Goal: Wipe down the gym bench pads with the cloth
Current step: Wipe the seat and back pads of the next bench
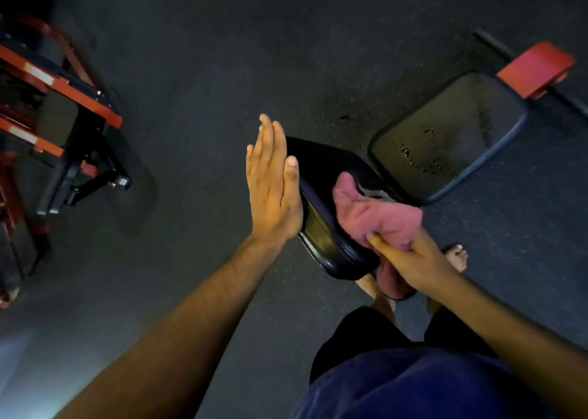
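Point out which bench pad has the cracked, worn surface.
The far pad, beside the red bracket; the near pad under the pink cloth looks smooth and glossy.

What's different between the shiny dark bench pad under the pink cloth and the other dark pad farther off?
The near glossy dark bench pad looks smooth and reflective, while the far dull dark pad is matte with cracked, flaking patches. The pink cloth, gripped by the right hand, lies on the near pad; nothing touches the far pad. The open left hand is beside the near pad only. Both have rounded corners and dark upholstery.
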The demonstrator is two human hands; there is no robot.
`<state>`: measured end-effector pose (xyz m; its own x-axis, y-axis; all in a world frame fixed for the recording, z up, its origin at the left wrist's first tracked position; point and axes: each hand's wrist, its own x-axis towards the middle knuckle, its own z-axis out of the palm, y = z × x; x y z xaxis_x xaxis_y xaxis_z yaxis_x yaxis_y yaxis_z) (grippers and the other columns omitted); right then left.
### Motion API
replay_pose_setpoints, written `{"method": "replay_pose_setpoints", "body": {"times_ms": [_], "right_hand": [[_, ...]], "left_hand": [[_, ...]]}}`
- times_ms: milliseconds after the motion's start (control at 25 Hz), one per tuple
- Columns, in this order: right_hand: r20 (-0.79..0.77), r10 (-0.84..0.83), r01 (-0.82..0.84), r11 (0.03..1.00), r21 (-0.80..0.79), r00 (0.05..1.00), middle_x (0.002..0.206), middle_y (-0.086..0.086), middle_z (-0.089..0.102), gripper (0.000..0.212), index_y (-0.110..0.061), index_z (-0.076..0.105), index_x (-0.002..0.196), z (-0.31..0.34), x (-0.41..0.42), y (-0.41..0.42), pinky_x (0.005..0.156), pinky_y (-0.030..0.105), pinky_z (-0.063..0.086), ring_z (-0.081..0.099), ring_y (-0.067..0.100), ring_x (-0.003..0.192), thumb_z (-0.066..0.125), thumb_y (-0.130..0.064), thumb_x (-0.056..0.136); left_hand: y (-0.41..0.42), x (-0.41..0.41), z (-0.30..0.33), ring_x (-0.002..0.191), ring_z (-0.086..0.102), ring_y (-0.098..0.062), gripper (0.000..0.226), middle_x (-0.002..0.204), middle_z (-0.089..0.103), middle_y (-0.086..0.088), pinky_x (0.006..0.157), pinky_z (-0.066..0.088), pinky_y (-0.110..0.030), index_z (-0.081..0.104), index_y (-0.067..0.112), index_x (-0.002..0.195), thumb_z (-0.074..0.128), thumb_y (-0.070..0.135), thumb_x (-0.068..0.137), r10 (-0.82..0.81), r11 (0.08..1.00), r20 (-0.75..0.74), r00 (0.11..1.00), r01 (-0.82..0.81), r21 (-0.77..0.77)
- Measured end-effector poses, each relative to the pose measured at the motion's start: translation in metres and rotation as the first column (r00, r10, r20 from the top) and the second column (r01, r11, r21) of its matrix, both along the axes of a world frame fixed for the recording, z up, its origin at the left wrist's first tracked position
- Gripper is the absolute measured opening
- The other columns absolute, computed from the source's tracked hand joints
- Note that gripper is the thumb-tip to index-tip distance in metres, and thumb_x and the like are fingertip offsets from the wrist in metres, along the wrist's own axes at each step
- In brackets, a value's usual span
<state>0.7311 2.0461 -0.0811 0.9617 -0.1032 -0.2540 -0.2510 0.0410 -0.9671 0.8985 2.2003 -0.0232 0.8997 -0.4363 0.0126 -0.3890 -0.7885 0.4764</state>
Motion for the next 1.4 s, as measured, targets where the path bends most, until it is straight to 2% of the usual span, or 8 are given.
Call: {"method": "replay_pose_setpoints", "body": {"times_ms": [80, 200, 440, 600, 800, 960, 1040, 1400], "right_hand": [[0.164, -0.028, 0.030, 1.000, -0.008, 0.986, 0.113, -0.014, 0.071, 0.023, -0.020, 0.067, 0.112, 0.009, 0.030, 0.004, 0.103, 0.013, 0.044, 0.056, -0.016, 0.115, 0.073, -0.021, 0.090], [0.211, 0.054, -0.043, 0.997, -0.058, 0.976, 0.107, 0.005, 0.068, 0.010, -0.004, 0.069, 0.104, 0.015, 0.125, 0.002, 0.091, 0.034, 0.053, 0.062, 0.008, 0.098, 0.067, -0.008, 0.096], [-0.137, 0.059, -0.072, 0.993, -0.090, 0.989, 0.131, 0.008, 0.066, 0.077, -0.014, 0.064, 0.132, -0.034, 0.093, -0.015, 0.108, 0.049, 0.049, 0.061, 0.022, 0.124, 0.056, -0.074, 0.084], [0.033, 0.001, -0.002, 1.000, 0.021, 0.999, 0.088, 0.004, 0.068, 0.011, 0.005, 0.070, 0.097, 0.015, 0.033, 0.002, 0.089, 0.020, 0.056, 0.066, 0.006, 0.087, 0.061, 0.001, 0.093], [0.001, -0.036, 0.036, 0.999, 0.002, 0.999, 0.110, -0.002, 0.074, 0.033, -0.024, 0.073, 0.106, 0.016, 0.105, 0.004, 0.096, 0.042, 0.056, 0.069, 0.015, 0.107, 0.066, -0.049, 0.086], [-0.196, -0.270, 0.275, 0.961, 0.001, 0.943, 0.105, 0.005, 0.076, 0.045, -0.023, 0.075, 0.101, -0.047, 0.041, -0.034, 0.098, 0.057, 0.054, 0.071, 0.026, 0.105, 0.071, -0.060, 0.077], [-0.313, -0.362, 0.382, 0.924, 0.003, 0.878, 0.109, 0.005, 0.075, 0.038, -0.022, 0.074, 0.106, -0.072, 0.006, -0.055, 0.100, 0.057, 0.053, 0.071, 0.026, 0.106, 0.067, -0.053, 0.086], [-0.094, -0.036, 0.037, 0.999, 0.002, 0.995, 0.091, 0.002, 0.063, 0.024, -0.023, 0.058, 0.087, -0.081, 0.047, -0.017, 0.079, 0.034, 0.049, 0.062, 0.023, 0.087, 0.055, 0.000, 0.096]], "left_hand": [[0.000, -0.001, 0.000, 0.162, 0.010, -0.018, 0.060, 0.173, 0.013, -0.015, 0.130, -0.003, -0.033, 0.025, 0.002, 0.162, 0.020, 0.032, 0.111, 0.013, 1.000, 0.003, 1.000, -0.013, -0.023], [0.001, 0.001, 0.000, 0.161, 0.013, -0.018, 0.060, 0.173, 0.016, -0.014, 0.130, -0.001, -0.035, 0.028, 0.003, 0.162, 0.020, 0.032, 0.110, 0.015, 1.000, 0.022, 1.000, -0.015, -0.012], [0.000, 0.000, -0.001, 0.160, 0.008, -0.009, 0.063, 0.174, 0.014, -0.011, 0.129, -0.005, -0.032, 0.024, 0.006, 0.163, 0.018, 0.038, 0.110, -0.005, 1.000, 0.024, 1.000, 0.005, 0.021], [0.002, 0.001, -0.004, 0.159, 0.012, -0.010, 0.061, 0.173, 0.019, -0.009, 0.130, -0.004, -0.032, 0.027, 0.006, 0.162, 0.019, 0.037, 0.110, -0.021, 1.000, 0.049, 0.999, 0.021, -0.015], [0.001, 0.003, 0.006, 0.158, 0.024, -0.024, 0.061, 0.167, 0.036, -0.008, 0.128, -0.006, -0.037, 0.048, 0.009, 0.154, 0.021, 0.038, 0.108, -0.139, 0.973, 0.079, 0.987, 0.121, 0.195], [-0.011, 0.032, 0.034, 0.151, 0.040, -0.020, 0.062, 0.156, 0.053, -0.005, 0.129, 0.000, -0.042, 0.058, 0.013, 0.147, 0.021, 0.043, 0.107, -0.767, 0.496, -0.174, 0.617, 0.743, 0.449], [-0.030, 0.044, 0.045, 0.153, 0.036, -0.012, 0.073, 0.161, 0.046, 0.003, 0.130, 0.014, -0.035, 0.051, 0.020, 0.154, 0.011, 0.053, 0.102, -0.748, 0.253, -0.471, 0.468, 0.856, 0.451], [-0.050, 0.051, 0.036, 0.156, 0.023, -0.002, 0.088, 0.167, 0.034, 0.009, 0.130, 0.013, -0.033, 0.038, 0.030, 0.161, 0.002, 0.058, 0.085, -0.606, 0.152, -0.641, 0.471, 0.860, 0.488]]}}
